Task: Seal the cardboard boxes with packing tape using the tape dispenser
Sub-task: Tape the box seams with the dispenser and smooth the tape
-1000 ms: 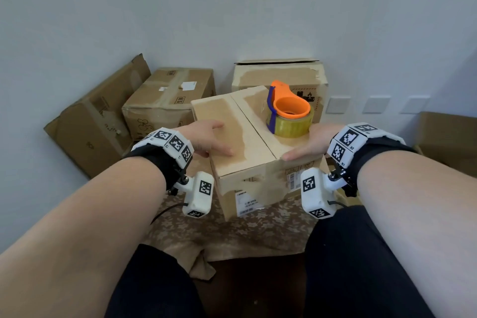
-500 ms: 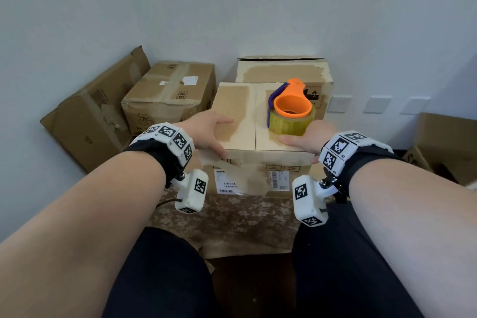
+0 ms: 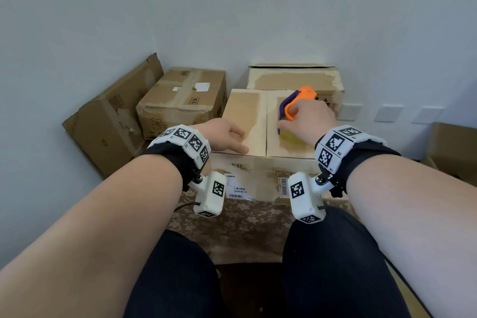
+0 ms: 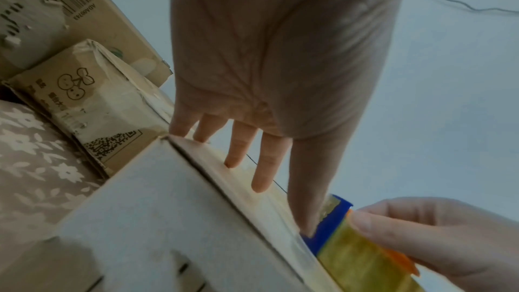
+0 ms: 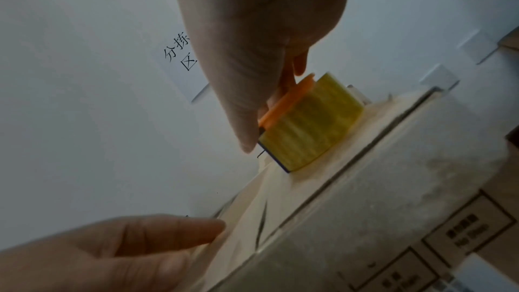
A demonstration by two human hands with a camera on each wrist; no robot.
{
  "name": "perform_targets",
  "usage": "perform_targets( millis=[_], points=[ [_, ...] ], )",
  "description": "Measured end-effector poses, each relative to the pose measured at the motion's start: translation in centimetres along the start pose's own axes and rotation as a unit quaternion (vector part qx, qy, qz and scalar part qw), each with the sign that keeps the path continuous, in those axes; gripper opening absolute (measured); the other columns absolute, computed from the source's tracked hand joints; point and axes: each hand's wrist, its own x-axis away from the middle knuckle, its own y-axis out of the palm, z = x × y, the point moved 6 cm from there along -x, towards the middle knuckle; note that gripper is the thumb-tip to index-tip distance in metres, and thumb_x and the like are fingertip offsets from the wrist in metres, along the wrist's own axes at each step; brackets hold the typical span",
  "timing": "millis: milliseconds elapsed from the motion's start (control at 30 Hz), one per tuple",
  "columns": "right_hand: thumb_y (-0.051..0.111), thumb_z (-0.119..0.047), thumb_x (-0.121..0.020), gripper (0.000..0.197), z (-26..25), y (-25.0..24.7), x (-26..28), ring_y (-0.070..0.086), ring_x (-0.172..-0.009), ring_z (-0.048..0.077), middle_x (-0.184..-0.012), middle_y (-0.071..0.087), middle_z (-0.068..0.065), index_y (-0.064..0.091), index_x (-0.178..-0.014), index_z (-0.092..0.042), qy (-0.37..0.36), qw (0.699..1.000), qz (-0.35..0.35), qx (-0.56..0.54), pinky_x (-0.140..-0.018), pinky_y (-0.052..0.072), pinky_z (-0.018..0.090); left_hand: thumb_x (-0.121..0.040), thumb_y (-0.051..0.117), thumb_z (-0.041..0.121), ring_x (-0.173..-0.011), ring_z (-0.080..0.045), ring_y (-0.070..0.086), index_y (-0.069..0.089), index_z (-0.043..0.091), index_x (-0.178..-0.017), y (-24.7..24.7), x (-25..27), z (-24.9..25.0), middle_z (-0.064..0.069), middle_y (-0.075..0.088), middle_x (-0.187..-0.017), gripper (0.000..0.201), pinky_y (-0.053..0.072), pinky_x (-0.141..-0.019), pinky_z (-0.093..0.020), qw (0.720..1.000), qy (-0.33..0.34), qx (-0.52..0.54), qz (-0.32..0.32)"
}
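While the tape dispenser (image 3: 296, 108) sits on the right flap of the front cardboard box (image 3: 245, 116), at about 1 o'clock from the view's centre, the right hand (image 3: 307, 121) grips it from above, fingers curled over its orange frame and thumb against the blue edge. Yellowish tape roll (image 5: 309, 123): seated in the dispenser, lower face on the cardboard. Left hand (image 3: 222, 134): lies flat on the left flap at 11 o'clock, fingers straight and spread, holding nothing; thumb tip close to the dispenser's blue side in the left wrist view. Centre seam (image 3: 265, 124): runs between the two hands, flaps closed; whether tape lies over it cannot be told. Shipping labels (image 3: 236, 188): on the box's near face. Floral cloth (image 3: 240, 224): under the box, at 6 o'clock. Second box (image 3: 294, 80): directly behind, at 12 o'clock, touching or just behind the front one. Taped box (image 3: 180, 100): at 10 o'clock. Leaning box (image 3: 111, 121): at 9 o'clock, tilted against the wall. Further carton (image 3: 454, 150): at 3 o'clock, partly cut off.
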Motion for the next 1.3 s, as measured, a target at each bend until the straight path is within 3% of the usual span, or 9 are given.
perform_targets(
  millis=[167, 333, 433, 567, 633, 767, 833, 1000, 1300],
  points=[
    [0.046, -0.035, -0.095, 0.030, -0.6, 0.9, -0.5, 0.055, -0.102, 0.031, -0.097, 0.053, 0.010, 0.047, -0.074, -0.014, -0.013, 0.994, -0.070, 0.078, -0.084, 0.039, 0.032, -0.091, 0.061, 0.036, -0.126, -0.018, 0.049, 0.050, 0.022, -0.137, -1.8, 0.4, 1.1, -0.001, 0.052, -0.139, 0.049, 0.035, -0.104, -0.027, 0.997, 0.006, 0.050, 0.057],
    [0.034, -0.018, -0.100, 0.025, 1.3, -2.3, -1.1, 0.054, -0.085, 0.030, -0.078, 0.051, 0.008, 0.051, -0.084, -0.009, 0.083, 0.974, 0.004, -0.213, -0.067, 0.038, 0.031, -0.098, 0.050, 0.030, -0.117, -0.020, 0.055, 0.045, 0.016, -0.141, -2.8, -0.1, 1.8, -0.004, 0.055, -0.132, 0.045, 0.046, -0.102, -0.038, 0.966, -0.008, 0.238, 0.097],
    [0.031, -0.012, -0.101, 0.028, 2.4, -4.0, -1.3, 0.052, -0.109, 0.032, -0.104, 0.057, 0.022, 0.056, -0.094, -0.006, 0.106, 0.938, 0.025, -0.328, -0.078, 0.036, 0.032, -0.100, 0.044, 0.033, -0.105, -0.025, 0.059, 0.036, 0.008, -0.144, -2.5, -0.5, 2.3, -0.011, 0.052, -0.132, 0.051, 0.052, -0.092, -0.042, 0.904, -0.054, 0.412, 0.104],
    [0.036, -0.028, -0.097, 0.025, 3.3, -3.4, -0.8, 0.043, -0.077, 0.012, -0.079, 0.042, -0.006, 0.039, -0.072, -0.030, 0.159, 0.868, 0.024, -0.470, -0.100, 0.037, 0.041, -0.100, 0.042, 0.041, -0.096, -0.036, 0.062, 0.027, -0.001, -0.145, -1.4, -0.8, 2.9, -0.027, 0.047, -0.134, 0.063, 0.056, -0.076, -0.043, 0.809, -0.105, 0.577, 0.045],
    [0.045, -0.049, -0.083, 0.023, 3.6, -2.5, -0.5, 0.054, -0.094, 0.017, -0.096, 0.054, -0.003, 0.054, -0.086, -0.028, 0.178, 0.798, 0.019, -0.576, -0.107, 0.036, 0.045, -0.099, 0.045, 0.040, -0.096, -0.038, 0.064, 0.027, -0.006, -0.142, -0.8, -0.8, 3.0, -0.029, 0.053, -0.126, 0.066, 0.058, -0.068, -0.042, 0.756, -0.113, 0.645, 0.014],
    [0.070, -0.085, -0.042, 0.112, 3.2, -0.6, -0.5, 0.049, -0.127, 0.025, -0.140, 0.052, 0.002, 0.049, -0.135, -0.026, 0.190, 0.720, -0.079, -0.662, -0.107, 0.035, 0.049, -0.099, 0.050, 0.021, -0.096, -0.034, 0.064, 0.036, -0.005, -0.137, -0.5, -0.8, 2.7, -0.026, 0.056, -0.122, 0.049, 0.060, -0.058, -0.039, 0.673, -0.106, 0.731, 0.029],
    [0.074, -0.073, -0.058, 0.074, 2.4, -1.1, 0.3, 0.065, -0.101, 0.022, -0.112, 0.068, 0.004, 0.065, -0.109, -0.019, 0.177, 0.717, -0.107, -0.665, -0.095, 0.047, 0.040, -0.100, 0.045, 0.016, -0.093, -0.033, 0.063, 0.036, -0.008, -0.137, -0.5, -0.7, 2.7, -0.026, 0.054, -0.121, 0.044, 0.060, -0.057, -0.038, 0.647, -0.098, 0.755, 0.037],
    [0.061, -0.033, -0.091, 0.024, 1.3, -1.4, 1.3, 0.053, -0.040, 0.007, -0.050, 0.058, -0.007, 0.059, -0.071, -0.020, 0.131, 0.693, -0.109, -0.700, -0.042, 0.042, 0.018, -0.104, 0.035, 0.012, -0.101, -0.032, 0.063, 0.034, -0.008, -0.139, -0.3, -0.6, 2.3, -0.025, 0.057, -0.115, 0.041, 0.059, -0.052, -0.038, 0.613, -0.106, 0.782, 0.044],
    [0.055, -0.032, -0.092, 0.023, 1.0, -2.0, 2.0, 0.060, -0.058, 0.019, -0.068, 0.068, 0.008, 0.064, -0.085, -0.012, 0.097, 0.712, -0.175, -0.673, -0.063, 0.051, 0.029, -0.092, 0.052, -0.005, -0.050, -0.019, 0.068, 0.056, -0.002, -0.092, -0.2, 0.4, 1.1, -0.016, 0.069, -0.062, 0.004, 0.056, -0.047, -0.027, 0.655, -0.125, 0.743, 0.064]
  ],
)
